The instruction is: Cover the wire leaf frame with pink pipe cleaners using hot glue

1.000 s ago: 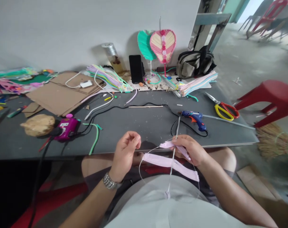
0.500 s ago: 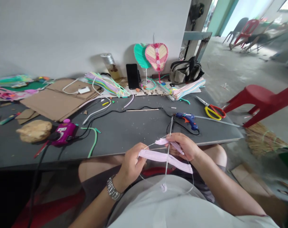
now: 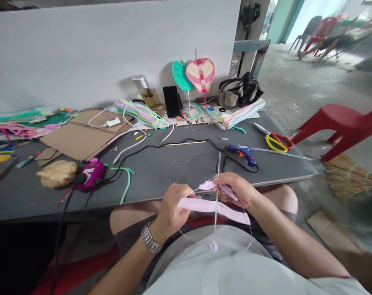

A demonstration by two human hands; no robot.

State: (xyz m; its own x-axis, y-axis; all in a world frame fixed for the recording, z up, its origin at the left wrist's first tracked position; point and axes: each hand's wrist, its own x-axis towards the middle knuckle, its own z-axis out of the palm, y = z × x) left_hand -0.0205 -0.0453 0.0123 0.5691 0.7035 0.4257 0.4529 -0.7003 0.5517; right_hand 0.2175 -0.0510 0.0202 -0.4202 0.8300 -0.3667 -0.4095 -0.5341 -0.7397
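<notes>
Okay, so from the head cam: the left hand point(image 3: 173, 209) is pinching one end of a pink strip point(image 3: 213, 209), fingers closed on it, with a watch point(image 3: 151, 239) on that wrist. The right hand point(image 3: 235, 190) is wrapped around a thin upright stick point(image 3: 219, 168) and a small pink scrap point(image 3: 208, 185). A wire loop point(image 3: 179, 223) is running past the strip and hanging over the shirt point(image 3: 204, 270). All of this is happening in the air above the lap, just off the edge of a grey tabletop point(image 3: 173, 172).

Main risks, IMO: the strip could slip if that left pinch loosens, the stick could bend under too much pressure, and the wire could snag on the shirt because it's hanging so close.

Quick count: two hands, one strip, one stick, one loop. Sitting on the table are one blue glue gun point(image 3: 242, 155), one magenta tool point(image 3: 92, 175), and one pair of scissors point(image 3: 276, 143). Farther back, two fans, one teal point(image 3: 179, 76) and one pink point(image 3: 200, 73), are leaning against the wall beside one phone point(image 3: 172, 101). One red stool point(image 3: 336, 119) is standing off to the right.
</notes>
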